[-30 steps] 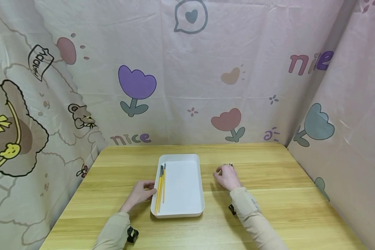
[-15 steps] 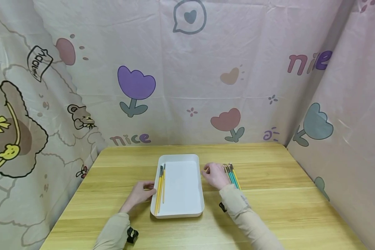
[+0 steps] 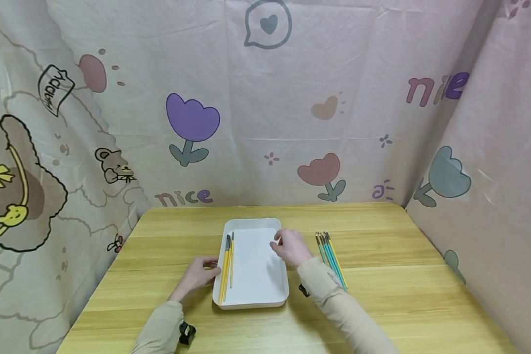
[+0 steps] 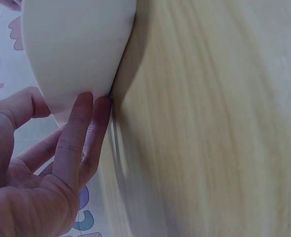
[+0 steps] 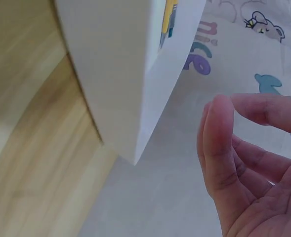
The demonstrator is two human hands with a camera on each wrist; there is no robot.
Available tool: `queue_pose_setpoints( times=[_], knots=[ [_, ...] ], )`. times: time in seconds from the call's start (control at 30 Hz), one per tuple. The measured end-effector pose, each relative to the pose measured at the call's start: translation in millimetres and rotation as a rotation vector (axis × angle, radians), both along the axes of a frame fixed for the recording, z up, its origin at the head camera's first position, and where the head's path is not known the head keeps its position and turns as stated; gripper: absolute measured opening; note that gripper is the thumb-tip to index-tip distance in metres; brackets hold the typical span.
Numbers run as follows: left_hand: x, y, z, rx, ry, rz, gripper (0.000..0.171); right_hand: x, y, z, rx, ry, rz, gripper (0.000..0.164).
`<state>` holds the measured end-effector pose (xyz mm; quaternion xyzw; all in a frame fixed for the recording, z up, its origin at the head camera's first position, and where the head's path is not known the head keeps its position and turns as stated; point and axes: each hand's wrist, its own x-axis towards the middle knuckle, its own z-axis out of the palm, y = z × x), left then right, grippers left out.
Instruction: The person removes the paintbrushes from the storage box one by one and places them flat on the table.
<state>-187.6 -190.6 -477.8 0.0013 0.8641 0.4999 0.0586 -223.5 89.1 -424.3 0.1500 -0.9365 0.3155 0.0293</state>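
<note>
A white rectangular tray (image 3: 258, 265) lies on the wooden table, several yellow-handled paintbrushes (image 3: 225, 275) along its left side. My left hand (image 3: 199, 275) holds the tray's left side. In the left wrist view, the thumb is at the rim and two fingers (image 4: 76, 138) lie against the outer wall. My right hand (image 3: 292, 248) hovers over the tray's right rim, loosely curled, thumb and fingertips close together. In the right wrist view, nothing shows between its fingers (image 5: 219, 138). To the right lie several paintbrushes (image 3: 332, 258), mostly teal-handled, with a yellow one.
The wooden table (image 3: 398, 280) extends to both sides of the tray. A patterned curtain (image 3: 256, 113) closes off the back and both sides. Each forearm wears a beige sleeve (image 3: 345, 314), and a small black device (image 3: 187, 333) sits at the left wrist.
My right hand has moved left from above the brushes on the right to the tray's right rim, uncovering those brushes. The left hand and the tray stay in place.
</note>
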Motion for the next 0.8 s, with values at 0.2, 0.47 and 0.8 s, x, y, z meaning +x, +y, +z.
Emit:
queue_pose_setpoints(
  times=[0.2,0.47,0.8],
  knots=[
    [-1.3,0,-0.9,0.001,-0.002,0.001,0.039,-3.4,-11,5.2,-0.008,-0.040,0.037,0.022],
    [0.1,-1,-1.1,0.007,0.003,-0.011,0.039,-9.8,-27,9.6,0.057,-0.028,0.077,0.022],
    [-0.1,-1,-0.1,0.009,0.009,-0.018,0.039,-17.7,-47,15.8,0.085,-0.076,0.086,0.021]
  ],
)
